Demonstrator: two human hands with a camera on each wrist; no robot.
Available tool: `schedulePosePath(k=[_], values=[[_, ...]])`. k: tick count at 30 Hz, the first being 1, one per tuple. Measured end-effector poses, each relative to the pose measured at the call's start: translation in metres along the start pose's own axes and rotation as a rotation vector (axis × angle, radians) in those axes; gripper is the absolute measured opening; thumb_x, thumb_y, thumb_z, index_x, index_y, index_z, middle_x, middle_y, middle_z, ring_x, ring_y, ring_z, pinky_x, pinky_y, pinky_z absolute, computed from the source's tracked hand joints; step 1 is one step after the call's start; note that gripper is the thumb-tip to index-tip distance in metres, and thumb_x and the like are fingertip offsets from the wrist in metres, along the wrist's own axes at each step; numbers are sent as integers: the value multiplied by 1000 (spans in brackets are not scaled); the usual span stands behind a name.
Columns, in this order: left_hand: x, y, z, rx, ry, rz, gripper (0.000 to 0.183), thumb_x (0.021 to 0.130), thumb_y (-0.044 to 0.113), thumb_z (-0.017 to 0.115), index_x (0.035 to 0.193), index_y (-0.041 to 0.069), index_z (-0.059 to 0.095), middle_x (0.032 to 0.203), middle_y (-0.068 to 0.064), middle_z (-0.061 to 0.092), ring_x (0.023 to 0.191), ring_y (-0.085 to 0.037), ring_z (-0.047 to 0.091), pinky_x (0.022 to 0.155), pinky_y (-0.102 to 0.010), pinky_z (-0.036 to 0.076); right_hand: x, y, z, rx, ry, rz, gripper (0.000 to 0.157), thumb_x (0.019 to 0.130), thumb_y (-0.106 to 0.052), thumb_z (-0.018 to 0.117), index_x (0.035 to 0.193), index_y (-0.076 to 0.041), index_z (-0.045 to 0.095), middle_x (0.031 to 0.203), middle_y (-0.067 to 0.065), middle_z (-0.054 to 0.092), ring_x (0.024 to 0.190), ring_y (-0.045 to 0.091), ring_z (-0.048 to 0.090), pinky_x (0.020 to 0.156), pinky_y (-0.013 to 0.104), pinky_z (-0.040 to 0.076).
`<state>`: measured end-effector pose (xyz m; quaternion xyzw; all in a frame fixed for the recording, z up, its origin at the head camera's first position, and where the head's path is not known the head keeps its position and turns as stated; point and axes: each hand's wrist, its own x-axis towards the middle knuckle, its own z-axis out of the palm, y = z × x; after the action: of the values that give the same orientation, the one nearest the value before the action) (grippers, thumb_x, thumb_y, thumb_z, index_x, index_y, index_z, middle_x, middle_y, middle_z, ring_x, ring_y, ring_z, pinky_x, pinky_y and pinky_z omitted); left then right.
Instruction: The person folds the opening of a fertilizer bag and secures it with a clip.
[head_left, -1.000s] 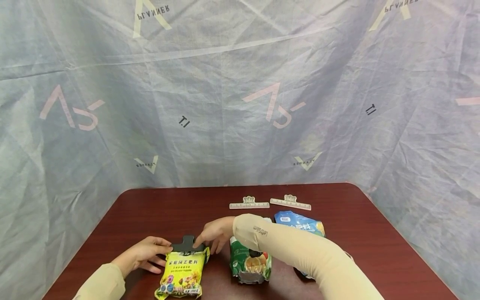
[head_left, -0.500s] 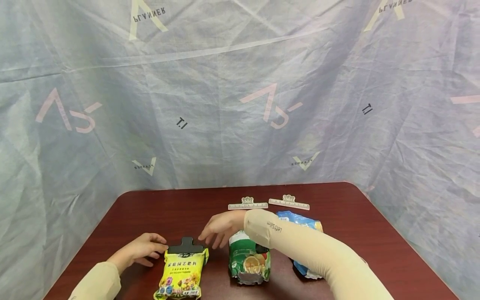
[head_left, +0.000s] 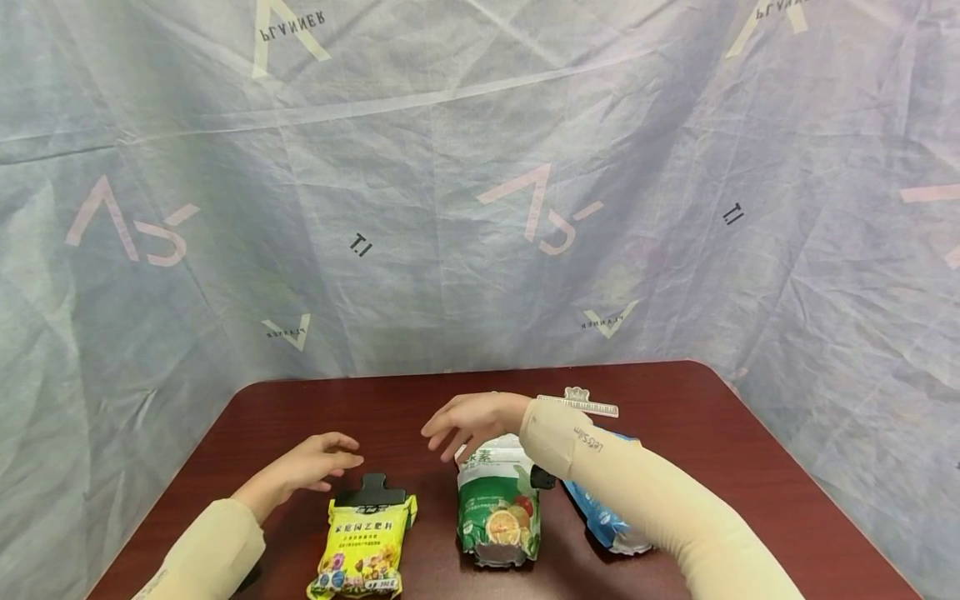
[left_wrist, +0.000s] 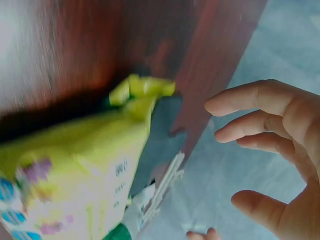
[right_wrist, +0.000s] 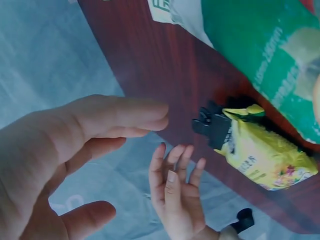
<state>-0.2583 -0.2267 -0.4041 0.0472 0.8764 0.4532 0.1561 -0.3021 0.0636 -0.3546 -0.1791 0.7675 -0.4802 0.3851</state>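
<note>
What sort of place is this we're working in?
Likely a makeshift booth for staged handling work: printed cloth hangs behind and beside a dark red table, which bears a yellow bag with a black clip across its top.

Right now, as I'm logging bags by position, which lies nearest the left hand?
The yellow bag with the black clip along its top edge; the green bag lies to its right, and the blue bag farther right.

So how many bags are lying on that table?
3: the yellow bag on the left, the green-and-white bag in the middle, and the blue bag on the right, partly hidden by the right sleeve, which could conceal more.
</note>
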Motion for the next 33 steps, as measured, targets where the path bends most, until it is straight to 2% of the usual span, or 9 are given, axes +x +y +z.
schedulePosePath(k=[3,8,16,20,26,33], values=[[3,9,8,-22,-13,24,53,96,26,67,136,-5,50,125,-21,60,114,-43,58,83,-49,54,-5,4,-8,24,27,-4,47,101,-22,59,141,1,53,126,19,62,113,38,62,90,47,53],[10,20,19,-82,-58,49,58,97,27,66,140,-5,45,131,-23,56,119,-45,55,88,-51,53,-14,12,-23,55,53,-16,47,102,-22,56,143,1,50,131,23,58,119,43,57,90,47,53],[22,30,30,-160,-107,80,59,98,27,65,141,-5,43,134,-24,56,121,-44,54,91,-51,51,-27,27,-46,84,103,-7,46,103,-23,53,142,0,51,128,20,59,116,39,60,91,47,52],[26,37,34,-195,-125,86,57,98,26,65,141,-5,44,134,-25,56,121,-43,55,92,-51,51,-33,36,-56,103,137,12,50,104,-23,52,146,3,45,134,26,54,121,45,55,93,50,51],[36,46,44,-208,-147,82,54,97,27,65,139,-3,48,132,-23,57,119,-43,56,91,-50,52,-41,47,-68,88,189,43,54,104,-25,52,147,5,42,131,25,55,122,46,54,93,52,50],[46,54,61,-169,-176,77,50,98,24,64,136,-5,50,129,-24,59,118,-42,57,89,-51,52,-45,62,-81,85,250,75,53,103,-23,53,146,6,43,129,25,56,123,47,53,98,56,46]])
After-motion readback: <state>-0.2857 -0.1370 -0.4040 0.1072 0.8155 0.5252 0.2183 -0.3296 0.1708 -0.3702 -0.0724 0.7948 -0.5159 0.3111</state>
